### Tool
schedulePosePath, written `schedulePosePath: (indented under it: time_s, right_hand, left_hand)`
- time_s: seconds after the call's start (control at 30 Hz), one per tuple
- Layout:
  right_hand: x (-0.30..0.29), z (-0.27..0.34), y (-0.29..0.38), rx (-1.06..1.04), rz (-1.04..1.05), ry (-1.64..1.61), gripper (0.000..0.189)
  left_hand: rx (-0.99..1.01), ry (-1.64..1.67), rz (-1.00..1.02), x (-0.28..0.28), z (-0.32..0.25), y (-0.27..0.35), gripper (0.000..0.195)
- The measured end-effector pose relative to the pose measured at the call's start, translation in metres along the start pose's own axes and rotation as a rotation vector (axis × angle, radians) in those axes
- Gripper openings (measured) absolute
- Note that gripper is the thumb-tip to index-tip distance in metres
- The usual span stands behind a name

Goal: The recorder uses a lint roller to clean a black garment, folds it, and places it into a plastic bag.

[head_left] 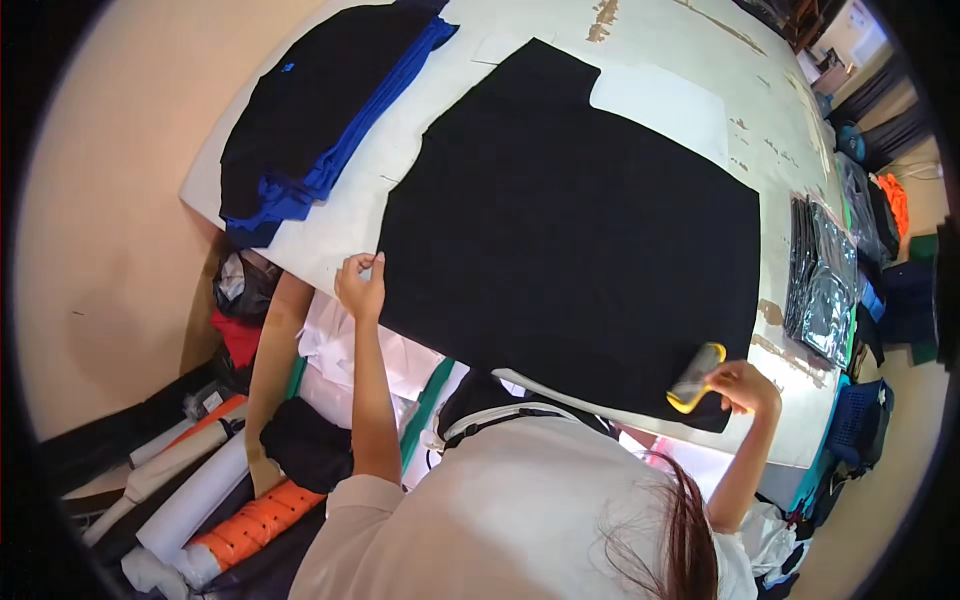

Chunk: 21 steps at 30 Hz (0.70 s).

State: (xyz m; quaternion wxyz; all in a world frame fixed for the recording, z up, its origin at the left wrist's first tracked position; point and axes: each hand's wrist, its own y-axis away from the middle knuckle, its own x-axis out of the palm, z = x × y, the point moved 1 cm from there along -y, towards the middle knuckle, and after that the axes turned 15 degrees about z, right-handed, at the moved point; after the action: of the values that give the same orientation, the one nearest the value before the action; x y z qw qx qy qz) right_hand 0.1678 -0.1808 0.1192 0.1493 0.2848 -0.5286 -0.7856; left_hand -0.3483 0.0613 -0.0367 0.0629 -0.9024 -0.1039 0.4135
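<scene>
A black fabric piece (570, 240), cut like a garment panel, lies spread flat on the white table (787, 135) and reaches over its near edge. At its left edge my left hand (363, 285) pinches the cloth between thumb and finger. My right hand (742, 386) grips the yellow handle of a lint roller (696, 377), which is over the lower right corner of the black fabric. Whether the roller touches the cloth cannot be told. A white paper sheet (664, 109) lies partly under the panel's upper right side.
Folded black and blue garments (315, 112) lie at the table's upper left. Plastic-wrapped black packets (821, 281) are stacked at the right edge. Below left stand fabric rolls (199, 487), an orange wrapped roll (259, 525) and a black cloth bundle (307, 442). A dark blue basket (855, 420) is at right.
</scene>
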Motion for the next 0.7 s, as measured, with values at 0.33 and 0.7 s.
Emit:
schedulePosePath:
  time_s: [0.33,0.7]
  right_hand:
    - [0.035,0.319,-0.108,-0.472,0.176,0.322,0.029]
    - [0.079,0.367,-0.177,-0.887,0.193,0.072,0.023]
  left_hand:
    - [0.070,-0.082,0.034,-0.004,0.004,0.003,0.017]
    - [0.006,0.018,0.369,-0.011,-0.001,-0.045,0.022]
